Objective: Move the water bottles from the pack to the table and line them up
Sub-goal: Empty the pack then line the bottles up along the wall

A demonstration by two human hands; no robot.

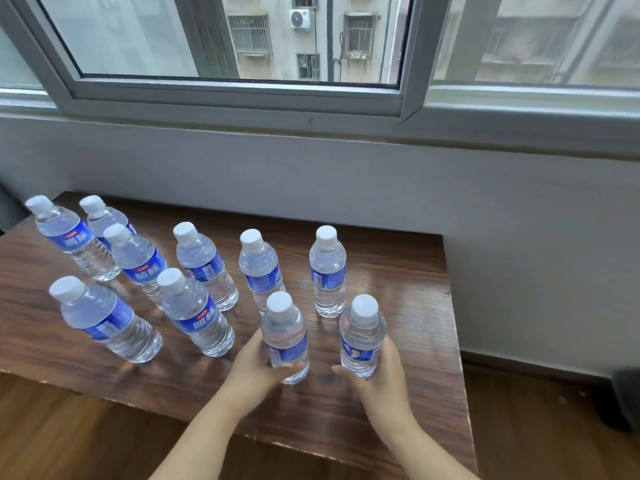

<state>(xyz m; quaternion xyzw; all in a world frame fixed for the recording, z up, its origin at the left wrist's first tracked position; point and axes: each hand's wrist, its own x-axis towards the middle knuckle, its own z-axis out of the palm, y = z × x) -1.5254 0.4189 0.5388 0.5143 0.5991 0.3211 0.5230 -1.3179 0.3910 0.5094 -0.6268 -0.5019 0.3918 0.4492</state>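
Observation:
Several clear water bottles with white caps and blue labels stand upright on the dark wooden table. My left hand grips the lower part of a front bottle. My right hand wraps around the front right bottle. Both bottles rest on the table near its front edge. Behind them stands a row of bottles, among them one at the right and one in the middle. More bottles stand to the left. No pack is in view.
A grey wall and a window rise behind the table. The table's right edge lies close to the right bottle. Wooden floor shows in front. A dark object sits on the floor at the far right.

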